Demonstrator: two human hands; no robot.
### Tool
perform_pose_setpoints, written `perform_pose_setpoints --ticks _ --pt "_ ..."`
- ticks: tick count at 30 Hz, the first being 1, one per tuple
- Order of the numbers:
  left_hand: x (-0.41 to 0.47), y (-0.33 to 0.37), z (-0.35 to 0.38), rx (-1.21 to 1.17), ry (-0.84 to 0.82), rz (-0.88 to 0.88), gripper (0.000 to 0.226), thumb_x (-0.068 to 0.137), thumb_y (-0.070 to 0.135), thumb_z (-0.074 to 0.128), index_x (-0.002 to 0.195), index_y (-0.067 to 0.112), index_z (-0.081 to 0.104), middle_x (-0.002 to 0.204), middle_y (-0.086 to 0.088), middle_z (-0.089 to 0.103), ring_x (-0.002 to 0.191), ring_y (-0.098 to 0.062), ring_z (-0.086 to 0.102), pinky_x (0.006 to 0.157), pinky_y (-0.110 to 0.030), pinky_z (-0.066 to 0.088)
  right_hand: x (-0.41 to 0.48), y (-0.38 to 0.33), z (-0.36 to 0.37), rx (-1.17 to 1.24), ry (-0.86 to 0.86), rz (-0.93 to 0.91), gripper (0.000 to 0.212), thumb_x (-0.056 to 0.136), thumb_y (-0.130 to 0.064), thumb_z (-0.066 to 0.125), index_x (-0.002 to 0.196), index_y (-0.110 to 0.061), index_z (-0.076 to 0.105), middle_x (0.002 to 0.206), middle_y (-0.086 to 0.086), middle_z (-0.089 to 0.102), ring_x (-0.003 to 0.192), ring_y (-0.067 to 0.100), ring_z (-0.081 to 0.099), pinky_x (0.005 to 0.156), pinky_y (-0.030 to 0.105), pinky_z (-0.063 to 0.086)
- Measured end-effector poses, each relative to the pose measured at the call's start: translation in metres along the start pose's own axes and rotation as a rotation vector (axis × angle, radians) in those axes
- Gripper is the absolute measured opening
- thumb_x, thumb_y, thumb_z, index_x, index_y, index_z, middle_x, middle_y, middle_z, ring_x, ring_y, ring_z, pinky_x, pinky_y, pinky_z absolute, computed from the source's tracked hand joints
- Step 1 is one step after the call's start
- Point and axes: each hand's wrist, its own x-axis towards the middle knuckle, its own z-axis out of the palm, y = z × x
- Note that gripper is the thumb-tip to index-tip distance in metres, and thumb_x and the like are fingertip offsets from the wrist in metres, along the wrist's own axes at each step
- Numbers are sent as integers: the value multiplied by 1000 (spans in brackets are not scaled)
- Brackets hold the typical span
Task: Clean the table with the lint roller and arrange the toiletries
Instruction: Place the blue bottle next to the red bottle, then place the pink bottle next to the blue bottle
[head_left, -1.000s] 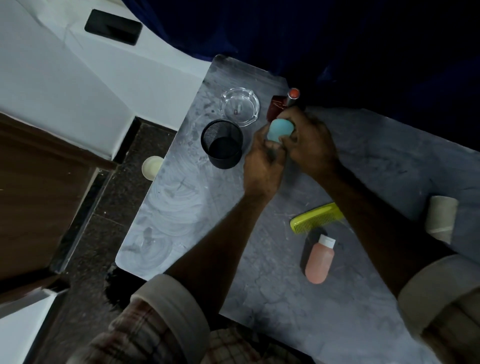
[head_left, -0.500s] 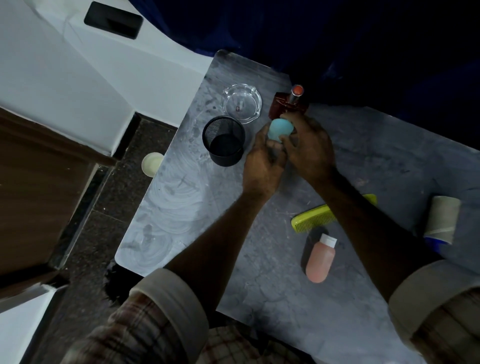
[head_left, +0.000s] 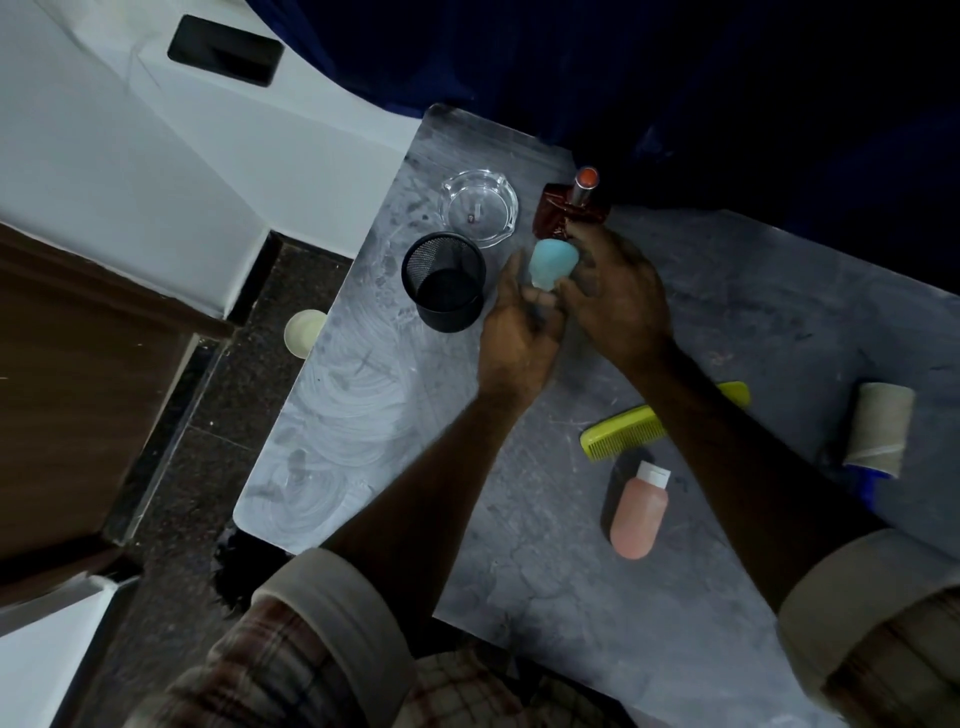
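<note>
The job in hand looks like placing the blue container (head_left: 552, 264) among the toiletries gathered toward the far left corner of the tabletop (head_left: 545, 571); both hands hold it just above the surface, close to the far edge. The left hand (head_left: 519, 325) cups it from below and from the left, its fingers curled round the narrow lower end; the right hand (head_left: 618, 296) closes on its right side, with bent fingers and the thumb pinching it; the blur hides exactly how each fingertip sits.

The container hangs between the black mesh cup (head_left: 444, 280) and the brown bottle (head_left: 563, 215), very near the bottle; an orange-topped tube (head_left: 587, 179) stands at that bottle's far side, and a glass ashtray (head_left: 480, 208) lies just beyond the cup. I would lower the container straight down into the gap, base first and upright; keep the right knuckles away from the brown bottle, which looks easy to tip; let the left hand steady the base until it sits flat, then open the right fingers, then the left.

The green comb (head_left: 621, 432) and the pink bottle (head_left: 639, 512) lie nearer the near edge, not yet arranged; the lint roller (head_left: 878, 431) rests toward the right edge, well apart from both hands.
</note>
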Motion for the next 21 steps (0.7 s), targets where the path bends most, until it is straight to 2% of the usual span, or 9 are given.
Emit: perform_pose_setpoints --ticks 2,4,6,10,13,16,18,20,21 --pt "-9 -1 -2 16 4 8 76 103 27 67 169 13 30 125 -16 76 112 -30 77 96 -53 64 -11 2 -10 32 32 -4 60 89 -22 71 145 -14 51 138 8 63 128 28 60 105 44 51" --pt "-26 -3 -3 26 5 34 70 104 18 67 166 14 36 106 -2 79 96 -18 78 88 -40 67 -33 7 -21 86 111 6 53 89 -21 70 139 -12 54 133 7 67 121 27 65 102 46 54" --pt "-50 -7 -5 21 -3 56 58 104 16 66 158 17 47 99 9 75 88 -8 76 80 -26 64 -64 16 -30 164 187 74 46 88 -21 70 132 -12 57 121 5 72 108 25 72 94 46 58" --pt "-103 -18 -5 77 -111 36 25 103 15 65 127 22 71 99 4 77 85 -15 75 76 -39 65 -142 43 -35 217 214 276 38 85 -27 68 122 -22 59 104 -8 74 91 13 73 80 41 62" --pt "-139 -23 3 268 -208 27 14 96 27 71 109 27 76 91 6 79 83 -14 77 77 -39 64 -191 62 -29 230 185 382 33 83 -25 71 114 -24 61 100 -4 75 88 22 75 77 46 61" --pt "-157 -21 12 330 -313 -28 26 86 42 72 106 27 76 92 2 83 88 -19 81 80 -40 65 -222 73 -21 153 146 421 29 80 -23 76 105 -20 63 93 2 73 84 27 73 73 45 60" --pt "-161 -21 16 393 -360 -35 36 83 55 64 110 32 70 91 1 82 89 -23 79 79 -39 64 -231 78 -19 124 111 467 25 79 -22 76 100 -16 65 94 6 73 87 31 73 75 46 59" --pt "-162 -23 20 468 -395 -25 45 82 63 58 100 26 76 89 2 81 87 -24 78 77 -39 62 -235 80 -18 157 88 537 24 79 -23 78 100 -17 66 96 7 74 91 31 73 78 45 58" --pt "-162 -23 22 462 -417 -55 47 81 62 61 98 23 80 90 2 82 88 -23 78 78 -39 63 -236 81 -17 160 82 563 24 80 -26 79 100 -19 67 96 5 75 91 30 73 78 44 59"
